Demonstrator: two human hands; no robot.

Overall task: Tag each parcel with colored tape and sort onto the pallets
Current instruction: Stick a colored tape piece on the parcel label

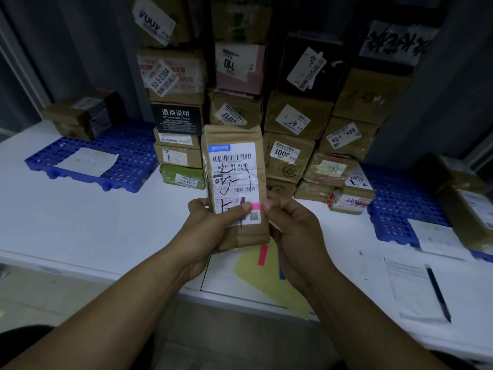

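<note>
Progress, by judgement: early to middle. Many boxes sit in the tall stack of brown cardboard parcels (290, 116). The blue perforated plastic pallet (128, 156) left of the stack carries a few boxes, as does the matching blue pallet (400, 209) right of it.

The narrow brown paper-wrapped parcel (236, 188) with a white label is held upright in front of the stack. A short pink tape strip (256, 206) lies across the label's lower right edge. Tagging is under way; sorting is not yet done.

The left hand (210, 222) grasps the parcel's lower left, thumb pressing the strip's left end. The right hand (290, 222) curls round the right edge, thumb at the strip's right end.

A spare pink strip (262, 255) lies on a yellow sheet (256, 273) in front of the stack.
</note>
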